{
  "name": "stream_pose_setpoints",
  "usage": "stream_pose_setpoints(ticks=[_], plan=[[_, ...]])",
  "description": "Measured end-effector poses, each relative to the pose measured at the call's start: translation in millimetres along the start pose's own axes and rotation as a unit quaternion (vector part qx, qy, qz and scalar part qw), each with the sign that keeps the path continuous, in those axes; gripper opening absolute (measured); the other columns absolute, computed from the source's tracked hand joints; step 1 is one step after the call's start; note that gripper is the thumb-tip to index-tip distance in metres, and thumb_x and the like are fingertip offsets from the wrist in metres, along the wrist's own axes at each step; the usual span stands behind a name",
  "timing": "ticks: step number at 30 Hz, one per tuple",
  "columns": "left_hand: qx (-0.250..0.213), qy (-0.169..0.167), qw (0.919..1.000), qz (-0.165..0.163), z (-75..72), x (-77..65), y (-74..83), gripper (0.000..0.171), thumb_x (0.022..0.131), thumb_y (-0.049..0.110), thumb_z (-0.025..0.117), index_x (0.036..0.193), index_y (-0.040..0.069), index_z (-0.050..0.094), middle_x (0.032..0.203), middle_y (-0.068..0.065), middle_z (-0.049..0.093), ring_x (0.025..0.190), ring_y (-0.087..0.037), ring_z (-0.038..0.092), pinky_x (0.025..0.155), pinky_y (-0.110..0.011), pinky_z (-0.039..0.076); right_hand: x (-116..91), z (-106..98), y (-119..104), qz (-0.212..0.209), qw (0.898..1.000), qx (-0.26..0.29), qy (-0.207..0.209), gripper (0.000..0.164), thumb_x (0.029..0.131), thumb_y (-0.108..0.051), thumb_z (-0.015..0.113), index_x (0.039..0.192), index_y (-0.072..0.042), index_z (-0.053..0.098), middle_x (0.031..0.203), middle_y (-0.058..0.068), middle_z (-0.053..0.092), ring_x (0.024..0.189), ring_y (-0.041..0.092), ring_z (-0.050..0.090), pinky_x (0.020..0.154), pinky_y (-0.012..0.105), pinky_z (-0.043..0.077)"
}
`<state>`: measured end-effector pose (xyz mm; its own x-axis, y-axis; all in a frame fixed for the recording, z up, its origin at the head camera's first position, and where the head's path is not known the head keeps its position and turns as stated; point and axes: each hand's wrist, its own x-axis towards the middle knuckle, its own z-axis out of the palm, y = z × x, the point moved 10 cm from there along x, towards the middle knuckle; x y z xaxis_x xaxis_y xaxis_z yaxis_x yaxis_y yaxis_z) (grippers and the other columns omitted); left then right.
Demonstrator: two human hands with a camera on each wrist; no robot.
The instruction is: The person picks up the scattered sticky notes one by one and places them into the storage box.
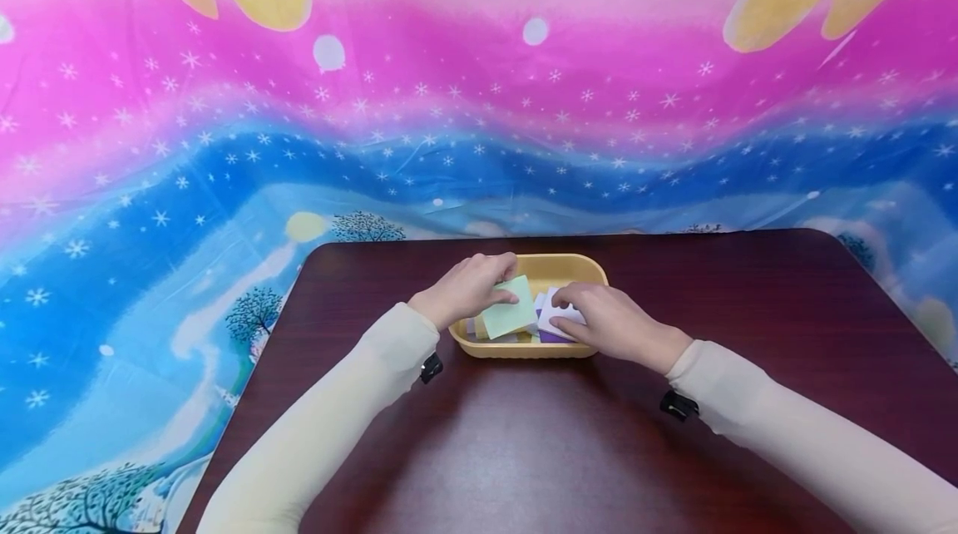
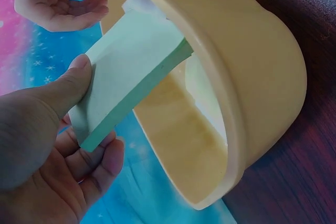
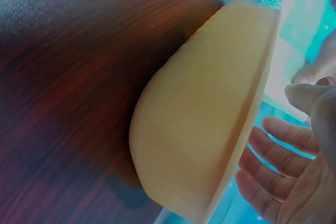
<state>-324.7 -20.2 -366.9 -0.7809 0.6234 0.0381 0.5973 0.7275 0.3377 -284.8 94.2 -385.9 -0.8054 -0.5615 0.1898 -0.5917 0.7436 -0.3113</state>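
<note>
Between thumb and fingers, my left hand [image 1: 470, 289] pinches a light green sticky note pad [image 1: 511, 309] and holds it tilted over a yellow plastic basket [image 1: 572, 268]. The left wrist view shows the pad's [image 2: 134, 59] thick edge and the thumb on its face. My right hand [image 1: 617, 322] hovers at the basket's right side, fingers loosely bent and apart, beside a white pad [image 1: 557, 319]. In the right wrist view its fingers [image 3: 278, 153] hold nothing. More paper pads lie in the basket, partly hidden by the hands and the green pad.
The basket stands on a dark reddish-brown table [image 1: 509, 442], towards its far edge. Behind the table hangs a colourful cloth [image 1: 479, 101] printed with snowflakes and trees. Each wrist wears a small black device [image 1: 678, 406].
</note>
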Motion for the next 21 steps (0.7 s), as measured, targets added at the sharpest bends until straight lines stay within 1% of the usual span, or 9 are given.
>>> stream_pose_setpoints(ticks=[5, 10, 12, 16, 21], plan=[[0.001, -0.006, 1.0000, -0.004, 4.7, 4.6, -2.6, 0.031, 0.081, 0.035, 0.069, 0.086, 0.015, 0.047, 0.071, 0.000, 0.045, 0.065, -0.013, 0.045, 0.058, -0.025, 0.036, 0, 2, 1, 0.000, 1.000, 0.001, 0.000, 0.029, 0.083, -0.034, 0.067, 0.103, -0.012, 0.069, 0.094, -0.002, 0.067, 0.086, 0.014, 0.061, 0.075, 0.035, 0.052], [0.033, -0.005, 0.9994, 0.010, 9.8, 9.0, -1.9, 0.030, 0.081, 0.035, 0.070, 0.085, 0.015, 0.048, 0.074, 0.002, 0.045, 0.070, -0.013, 0.046, 0.064, -0.026, 0.037, 0, 2, 3, 0.004, 1.000, 0.000, 0.003, 0.028, 0.083, -0.035, 0.066, 0.101, -0.013, 0.069, 0.093, -0.003, 0.067, 0.085, 0.013, 0.061, 0.075, 0.034, 0.052], [0.038, -0.005, 0.9991, 0.017, 11.6, 10.2, -1.2, 0.030, 0.080, 0.035, 0.070, 0.084, 0.015, 0.048, 0.074, 0.002, 0.044, 0.071, -0.013, 0.045, 0.065, -0.026, 0.036, 0, 2, 4, 0.005, 1.000, -0.002, 0.003, 0.028, 0.084, -0.036, 0.065, 0.101, -0.013, 0.069, 0.093, -0.003, 0.067, 0.086, 0.013, 0.061, 0.075, 0.034, 0.051], [0.027, -0.013, 0.9993, 0.023, 14.8, 11.3, -0.2, 0.031, 0.079, 0.033, 0.071, 0.082, 0.014, 0.047, 0.073, 0.002, 0.043, 0.070, -0.012, 0.044, 0.065, -0.025, 0.036, 0, 2, 5, 0.006, 1.000, -0.004, 0.003, 0.029, 0.085, -0.036, 0.065, 0.101, -0.013, 0.069, 0.094, -0.003, 0.067, 0.087, 0.013, 0.061, 0.075, 0.035, 0.051], [0.011, -0.029, 0.9993, 0.020, 19.8, 12.1, -0.7, 0.032, 0.079, 0.032, 0.071, 0.083, 0.013, 0.046, 0.073, 0.001, 0.041, 0.068, -0.013, 0.041, 0.064, -0.025, 0.034, 0, 3, 6, 0.009, 1.000, -0.004, 0.002, 0.030, 0.084, -0.036, 0.065, 0.102, -0.012, 0.069, 0.094, -0.003, 0.067, 0.087, 0.013, 0.061, 0.076, 0.035, 0.051]])
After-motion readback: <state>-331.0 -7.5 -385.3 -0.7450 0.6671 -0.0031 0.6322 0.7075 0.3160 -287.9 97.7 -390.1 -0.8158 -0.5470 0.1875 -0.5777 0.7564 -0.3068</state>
